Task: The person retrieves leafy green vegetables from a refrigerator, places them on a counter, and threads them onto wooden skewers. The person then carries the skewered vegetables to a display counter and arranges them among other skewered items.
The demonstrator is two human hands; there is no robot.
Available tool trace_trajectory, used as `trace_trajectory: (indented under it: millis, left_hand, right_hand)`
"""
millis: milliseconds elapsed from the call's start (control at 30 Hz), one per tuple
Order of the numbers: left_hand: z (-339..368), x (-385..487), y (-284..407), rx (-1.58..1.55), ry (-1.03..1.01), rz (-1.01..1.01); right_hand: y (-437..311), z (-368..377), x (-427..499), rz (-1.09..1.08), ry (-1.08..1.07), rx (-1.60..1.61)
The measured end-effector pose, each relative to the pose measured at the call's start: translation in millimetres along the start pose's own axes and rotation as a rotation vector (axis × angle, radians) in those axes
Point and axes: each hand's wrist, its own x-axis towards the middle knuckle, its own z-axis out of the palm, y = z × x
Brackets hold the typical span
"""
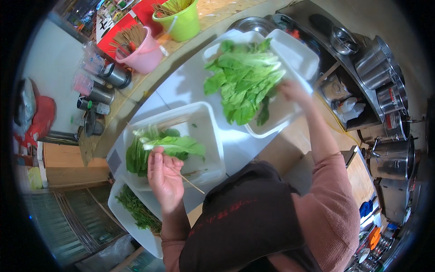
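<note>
My left hand (166, 178) grips a thin wooden skewer (193, 184) with a green leaf of lettuce (180, 144) on or against it; the fingers hide where they meet. Below that hand is a white plastic tub (217, 142) with more leafy greens (136, 162) and several skewers (170, 124) in it. At the right, my right hand (293, 91) is blurred at the edge of a big heap of lettuce leaves (243, 81). Whether its fingers hold a leaf cannot be made out. This heap lies over another white tub (261, 134).
A third white tub (295, 51) stands behind the heap. Lower left, a white tub (119, 207) holds feathery green herbs (139, 207). Along the ledge are a pink bucket (146, 57) and a green bucket (181, 23) with sticks. Steel pots (390, 153) line the right side.
</note>
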Motion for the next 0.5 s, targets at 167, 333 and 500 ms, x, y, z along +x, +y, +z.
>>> trace_trajectory:
  millis: [167,333,500]
  left_hand:
    - [-1.8,3.4,-6.1,-0.076,-0.089,0.019]
    - [16.9,4.9,-19.9,-0.133,-0.252,0.001]
    - [36.0,-8.1,-50.3,-0.019,-0.357,0.023]
  right_hand:
    - [-54.2,-13.9,-61.2,-0.056,-0.183,0.469]
    - [-130.2,13.1,-132.2,-0.25,-0.331,0.468]
    - [-145.5,125.7,-160.0,-0.467,-0.218,0.167]
